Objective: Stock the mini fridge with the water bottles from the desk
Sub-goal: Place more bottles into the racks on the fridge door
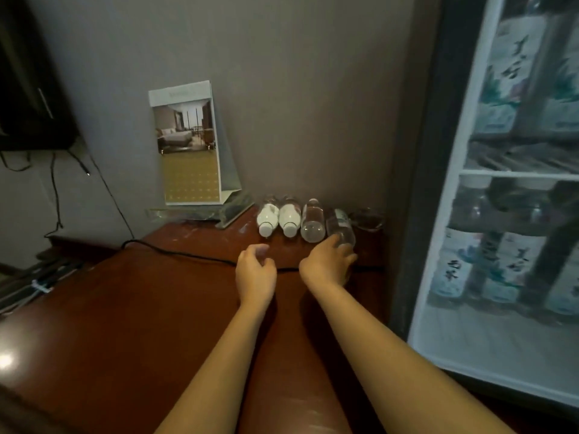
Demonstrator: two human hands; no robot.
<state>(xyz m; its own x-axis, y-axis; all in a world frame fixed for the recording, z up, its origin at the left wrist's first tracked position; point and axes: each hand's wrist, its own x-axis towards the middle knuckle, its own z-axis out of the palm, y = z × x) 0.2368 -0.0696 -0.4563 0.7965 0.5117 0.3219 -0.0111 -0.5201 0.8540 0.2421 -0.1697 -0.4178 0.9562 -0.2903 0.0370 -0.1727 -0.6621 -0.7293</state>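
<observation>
On the desk (125, 308), the right hand (326, 264) seemingly grips the rightmost bottle (340, 228).

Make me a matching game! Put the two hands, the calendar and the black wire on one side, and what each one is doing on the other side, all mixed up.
1. left hand
2. right hand
3. white standing calendar with a bedroom photo
4. black cable

A. lies across the red-brown wooden desk
B. holds the rightmost clear plastic water bottle
C. stands by the grey wall
D. hovers over the desk, holding nothing

Pairs: 1-D, 2-B, 3-C, 4-A
</observation>
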